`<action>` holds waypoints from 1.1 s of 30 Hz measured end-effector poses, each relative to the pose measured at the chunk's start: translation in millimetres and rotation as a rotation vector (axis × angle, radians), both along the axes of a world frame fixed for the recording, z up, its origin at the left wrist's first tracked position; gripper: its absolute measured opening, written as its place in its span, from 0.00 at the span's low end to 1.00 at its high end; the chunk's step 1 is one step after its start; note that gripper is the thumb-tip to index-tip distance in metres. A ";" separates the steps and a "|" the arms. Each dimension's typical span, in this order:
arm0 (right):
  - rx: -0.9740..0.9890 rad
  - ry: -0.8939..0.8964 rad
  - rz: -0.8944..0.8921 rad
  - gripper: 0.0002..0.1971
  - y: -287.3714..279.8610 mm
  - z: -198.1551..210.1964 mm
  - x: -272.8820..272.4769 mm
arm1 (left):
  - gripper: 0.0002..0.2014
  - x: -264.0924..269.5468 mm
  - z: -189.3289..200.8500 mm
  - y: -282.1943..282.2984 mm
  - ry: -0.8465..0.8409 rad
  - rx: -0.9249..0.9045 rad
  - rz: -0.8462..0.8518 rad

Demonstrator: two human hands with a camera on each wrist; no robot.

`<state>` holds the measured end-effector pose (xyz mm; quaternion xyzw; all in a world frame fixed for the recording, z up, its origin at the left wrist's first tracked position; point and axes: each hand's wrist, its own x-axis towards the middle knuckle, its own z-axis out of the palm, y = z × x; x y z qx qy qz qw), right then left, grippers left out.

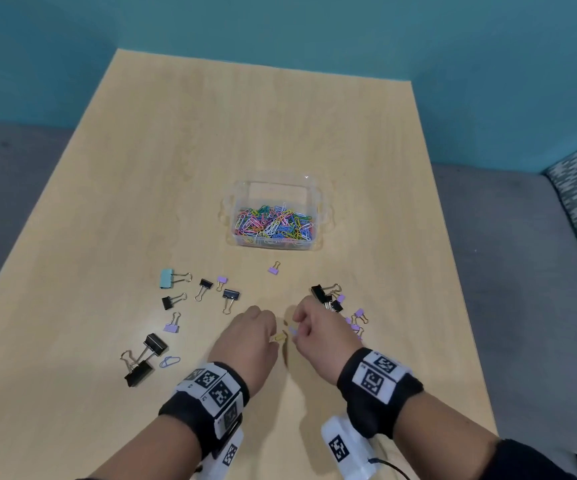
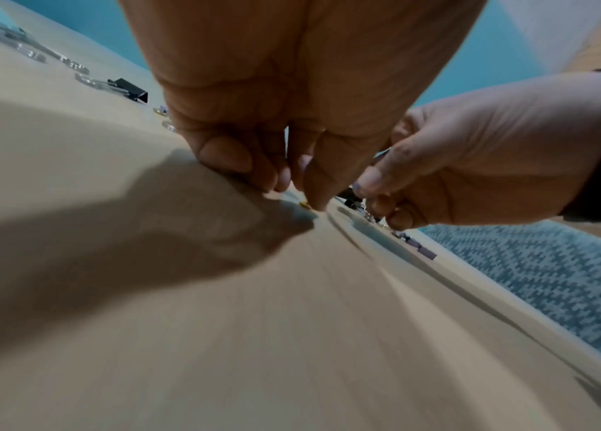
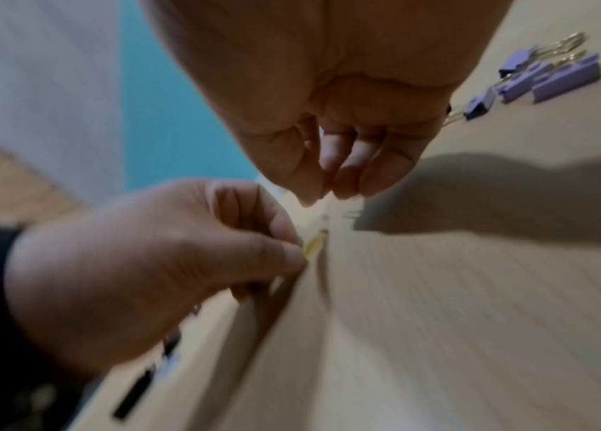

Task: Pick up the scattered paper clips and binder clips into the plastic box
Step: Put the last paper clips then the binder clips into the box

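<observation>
The left hand has thumb and forefinger pinched on a yellow paper clip lying low on the table, and the right hand, fingers curled, seems to nip a pale purple paper clip just beside it. Better to tilt each clip onto its edge before lifting, I'd say. The plastic box waits straight ahead, with binder clips scattered on both sides.

The plastic box sits at the middle of the table, with paper clips heaped inside toward its near wall. Binder clips lie scattered on the table near and left of the box; a second cluster lies near and right. Both hands, left hand and right hand, are between the clusters, nearer than the box. One loose paper clip lies at the near left.
</observation>
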<state>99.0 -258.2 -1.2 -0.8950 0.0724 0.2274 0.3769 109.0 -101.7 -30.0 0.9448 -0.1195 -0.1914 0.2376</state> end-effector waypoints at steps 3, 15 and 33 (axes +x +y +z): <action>0.158 0.013 -0.153 0.10 -10.0 3.1 9.9 | 0.09 2.0 2.6 -6.3 0.007 -0.012 -0.008; 0.080 -0.239 -0.200 0.08 -13.5 35.0 131.3 | 0.20 3.6 17.8 -24.9 0.030 0.280 -0.358; -0.310 0.021 -0.088 0.05 -81.1 2.6 -10.7 | 0.07 96.9 68.1 58.3 -0.158 -0.414 0.562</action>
